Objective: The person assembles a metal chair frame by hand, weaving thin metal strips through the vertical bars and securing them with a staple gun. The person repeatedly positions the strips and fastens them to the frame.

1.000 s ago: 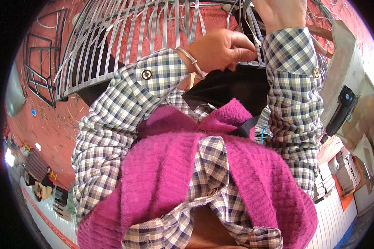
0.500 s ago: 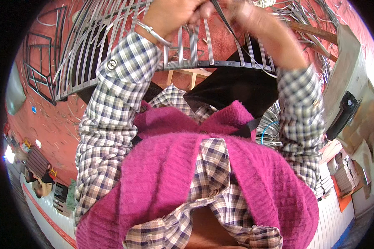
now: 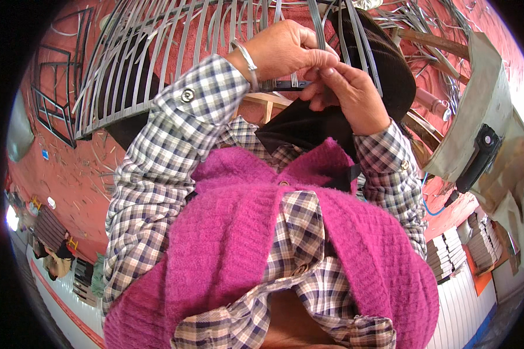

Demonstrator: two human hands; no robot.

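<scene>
A frame point(image 3: 113, 120) strung with several grey flat strips lies across my lap, its dark edge bar toward me. My left hand point(image 3: 288, 51), with a silver bangle at the wrist, pinches one grey strip point(image 3: 317, 23) between thumb and fingers close to that bar. Right beside it, my right hand point(image 3: 355, 96) is closed, thumb against finger, at the lower part of the same strip. The fingertips of both hands nearly touch and hide the strip's end. More grey strips point(image 3: 364, 49) run past my right hand on its far side.
Loose strips point(image 3: 442, 49) lie piled on the red floor point(image 3: 75, 192) at the far right, near wooden bars point(image 3: 434, 43). A dark bare frame point(image 3: 55, 87) rests at left. Pale sheeting with a black handle-like piece point(image 3: 479, 157) stands at right. A person point(image 3: 58, 262) is at far left.
Both hands have come down toward me, to the frame's near edge. My right hand, blurred and higher before, is now close beside the left. The frame's right part has shifted.
</scene>
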